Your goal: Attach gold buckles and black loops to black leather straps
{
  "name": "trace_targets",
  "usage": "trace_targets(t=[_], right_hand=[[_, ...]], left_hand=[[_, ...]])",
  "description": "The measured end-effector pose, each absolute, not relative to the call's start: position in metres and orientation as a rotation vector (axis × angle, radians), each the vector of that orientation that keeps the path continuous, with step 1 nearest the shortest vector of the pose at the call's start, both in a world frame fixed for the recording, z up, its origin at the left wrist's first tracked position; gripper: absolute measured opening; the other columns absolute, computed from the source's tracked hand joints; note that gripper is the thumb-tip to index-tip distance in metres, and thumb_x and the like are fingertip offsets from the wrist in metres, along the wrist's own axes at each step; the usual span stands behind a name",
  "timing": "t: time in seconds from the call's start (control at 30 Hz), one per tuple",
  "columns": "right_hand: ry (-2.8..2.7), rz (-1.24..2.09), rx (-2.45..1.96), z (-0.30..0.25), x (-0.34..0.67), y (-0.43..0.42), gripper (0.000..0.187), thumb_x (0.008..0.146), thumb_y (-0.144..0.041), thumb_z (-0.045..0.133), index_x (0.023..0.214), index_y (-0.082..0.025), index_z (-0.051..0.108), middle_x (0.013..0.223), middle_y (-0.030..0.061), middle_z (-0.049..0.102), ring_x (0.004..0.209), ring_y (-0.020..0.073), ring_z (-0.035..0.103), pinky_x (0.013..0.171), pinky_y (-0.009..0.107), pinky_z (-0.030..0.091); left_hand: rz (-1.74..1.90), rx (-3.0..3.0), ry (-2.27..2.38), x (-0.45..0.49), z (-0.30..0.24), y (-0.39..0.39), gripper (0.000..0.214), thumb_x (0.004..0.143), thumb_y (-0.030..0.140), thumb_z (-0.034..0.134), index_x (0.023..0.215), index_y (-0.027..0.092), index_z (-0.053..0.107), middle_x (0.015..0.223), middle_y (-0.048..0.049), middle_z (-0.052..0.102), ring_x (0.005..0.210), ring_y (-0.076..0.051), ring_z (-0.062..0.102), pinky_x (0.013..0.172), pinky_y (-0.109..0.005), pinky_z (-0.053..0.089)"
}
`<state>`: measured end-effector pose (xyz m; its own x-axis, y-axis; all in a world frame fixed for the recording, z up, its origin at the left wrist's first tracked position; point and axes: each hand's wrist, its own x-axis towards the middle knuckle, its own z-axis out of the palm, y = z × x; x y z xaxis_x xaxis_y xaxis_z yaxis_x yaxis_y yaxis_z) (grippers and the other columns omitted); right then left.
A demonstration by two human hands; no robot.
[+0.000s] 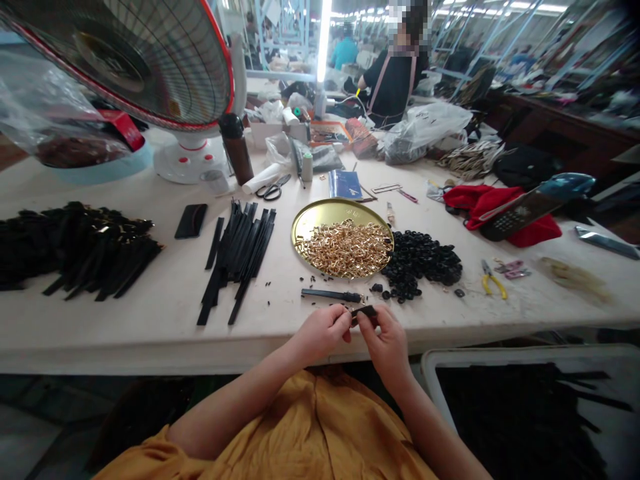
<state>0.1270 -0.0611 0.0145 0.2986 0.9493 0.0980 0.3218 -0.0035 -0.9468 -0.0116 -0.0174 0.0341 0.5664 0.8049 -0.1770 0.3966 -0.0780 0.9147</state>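
Note:
At the table's front edge, my left hand point(329, 329) and my right hand point(386, 339) meet over a short black strap point(365, 311). Both are closed in a pinch, the right on the strap's body and the left at its end. A bit of gold metal shows between the fingers, mostly hidden. Just beyond them lies another black strap point(327, 294) with a gold fitting at its right end. Behind that stands a round gold tray point(320, 215) holding a heap of small gold metal fittings point(350, 248). Black rings point(420, 261) are piled against its right side.
Black strips point(243, 247), a phone point(191, 221) and a dark strap heap point(100, 250) lie left. Yellow-handled pliers point(493, 281) lie right. A fan point(185, 160), bottle point(236, 148) and scissors point(273, 189) are behind. A white bin point(429, 363) sits below right. A person point(393, 80) stands beyond.

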Motion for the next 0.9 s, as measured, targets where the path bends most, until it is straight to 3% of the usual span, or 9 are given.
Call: trace_targets(t=[0.23,0.33,0.53,0.77,0.9], right_hand=[[-0.537,1.558,-1.209,0.002,0.126,-0.058,0.030,0.065,-0.044,0.065,0.061,-0.019,0.049,0.052,-0.0057,0.041,0.048,0.0089,0.035,0.050,0.025,0.032],[-0.573,1.526,-1.248,0.003,0.125,-0.055,0.029,0.066,-0.045,0.065,0.063,-0.019,0.051,0.051,-0.0059,0.041,0.048,0.0089,0.035,0.050,0.025,0.032],[-0.970,1.084,-1.531,0.009,0.127,-0.050,0.025,0.071,-0.043,0.061,0.068,-0.018,0.056,0.060,-0.0026,0.053,0.059,0.0122,0.045,0.057,0.025,0.035],[-0.469,1.651,-1.195,-0.004,0.134,-0.042,0.027,0.068,-0.041,0.064,0.063,-0.018,0.053,0.050,-0.0073,0.037,0.046,0.0073,0.032,0.049,0.024,0.032],[-0.564,1.587,-1.241,-0.009,0.139,-0.040,0.024,0.068,-0.039,0.066,0.070,-0.018,0.056,0.053,-0.0062,0.043,0.049,0.0076,0.034,0.050,0.023,0.031]], left_hand=[[0.457,1.545,0.958,-0.012,0.023,-0.020,0.030,0.083,0.038,0.037,0.066,0.016,0.048,0.057,0.0030,0.054,0.044,-0.006,0.040,0.045,-0.018,0.031],[0.450,1.422,0.939,-0.011,0.017,-0.018,0.030,0.082,0.042,0.039,0.069,0.016,0.047,0.058,0.0036,0.053,0.040,-0.005,0.038,0.040,-0.017,0.029],[0.447,1.317,0.937,-0.007,0.010,-0.011,0.030,0.080,0.044,0.042,0.070,0.016,0.046,0.059,0.0034,0.053,0.040,-0.004,0.038,0.038,-0.016,0.030],[0.388,1.364,0.885,-0.008,0.013,0.001,0.025,0.080,0.037,0.043,0.069,0.015,0.049,0.061,0.0027,0.052,0.046,-0.005,0.041,0.042,-0.016,0.035],[0.384,1.344,0.903,-0.006,0.013,0.002,0.024,0.080,0.036,0.043,0.069,0.015,0.049,0.060,0.0028,0.051,0.044,-0.005,0.040,0.041,-0.017,0.034]])
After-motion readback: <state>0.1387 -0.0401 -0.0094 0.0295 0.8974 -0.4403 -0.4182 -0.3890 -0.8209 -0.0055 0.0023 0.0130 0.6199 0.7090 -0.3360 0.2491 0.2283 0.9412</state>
